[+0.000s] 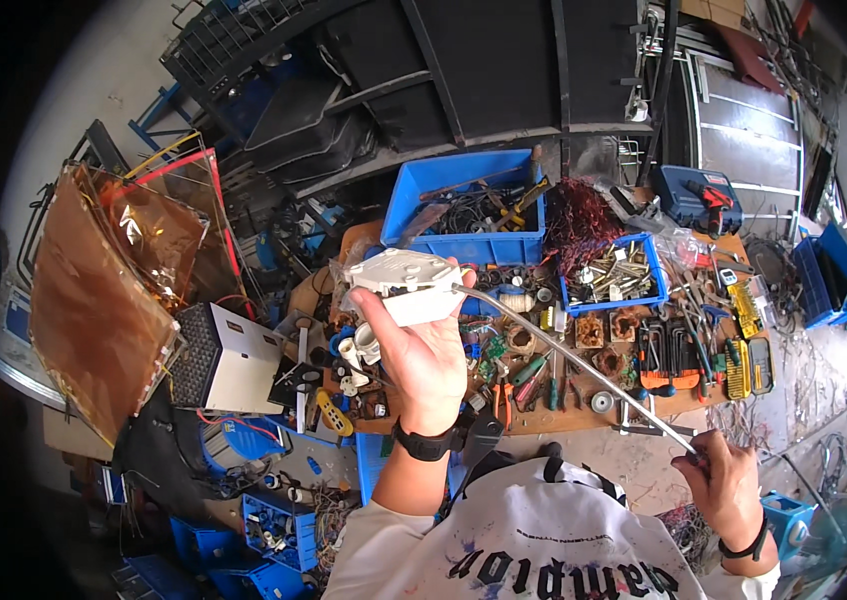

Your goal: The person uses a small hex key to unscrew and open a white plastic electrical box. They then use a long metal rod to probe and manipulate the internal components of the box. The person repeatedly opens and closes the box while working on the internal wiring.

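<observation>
My left hand (426, 365) is raised over the near side of the workbench and grips a white plastic box (406, 285) between thumb and fingers. Raised shapes and slots cover the box's upper face; what is inside does not show. A grey cable (584, 362) leaves its right end and runs down to the right in a shallow curve. At the lower right, my right hand (726, 490) is closed around this cable, holding it fairly taut. Past the hand, a darker stretch of cable hangs off to the right.
Behind the box stands a blue crate (464, 248) of tools and wires. A smaller blue tray (616, 300) holds bolts, beside a red wire bundle (599, 225). Pliers (504, 395), screwdrivers and a hex key set (669, 355) lie on the bench (584, 415). A white-and-black machine (244, 360) stands left.
</observation>
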The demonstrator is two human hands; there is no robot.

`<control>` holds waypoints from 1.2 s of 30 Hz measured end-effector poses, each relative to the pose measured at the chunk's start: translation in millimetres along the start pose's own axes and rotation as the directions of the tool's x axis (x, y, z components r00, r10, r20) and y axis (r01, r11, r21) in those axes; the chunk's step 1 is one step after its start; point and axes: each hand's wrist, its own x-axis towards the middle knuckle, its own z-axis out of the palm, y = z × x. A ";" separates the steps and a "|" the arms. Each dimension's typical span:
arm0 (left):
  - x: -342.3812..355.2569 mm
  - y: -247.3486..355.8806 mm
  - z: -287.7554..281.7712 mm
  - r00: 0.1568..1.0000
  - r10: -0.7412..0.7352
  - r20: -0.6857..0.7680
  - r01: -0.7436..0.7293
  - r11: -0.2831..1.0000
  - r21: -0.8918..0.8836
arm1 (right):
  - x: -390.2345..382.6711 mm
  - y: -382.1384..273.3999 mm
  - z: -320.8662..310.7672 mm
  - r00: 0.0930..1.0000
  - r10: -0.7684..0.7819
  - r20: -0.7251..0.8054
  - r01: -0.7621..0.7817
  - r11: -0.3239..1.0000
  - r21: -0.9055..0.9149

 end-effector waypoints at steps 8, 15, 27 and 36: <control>-4.0 0.8 4.3 0.988 0.137 -0.077 -0.126 0.984 0.125 | 1.0 -1.9 22.4 0.970 0.035 0.241 -0.101 0.958 0.268; -1.7 0.7 -3.9 0.978 0.181 -0.101 -0.167 0.977 0.133 | 0.8 16.5 53.7 0.877 -0.035 0.478 -0.259 0.805 0.534; 6.3 0.5 -14.2 0.994 0.099 0.049 -0.102 0.992 0.078 | 16.7 12.8 72.1 0.996 -0.032 0.079 0.009 0.960 0.279; 19.2 17.7 -34.6 0.984 -0.079 -0.160 0.054 0.986 -0.159 | 13.5 6.5 95.2 0.993 -0.040 -0.112 0.048 0.996 0.069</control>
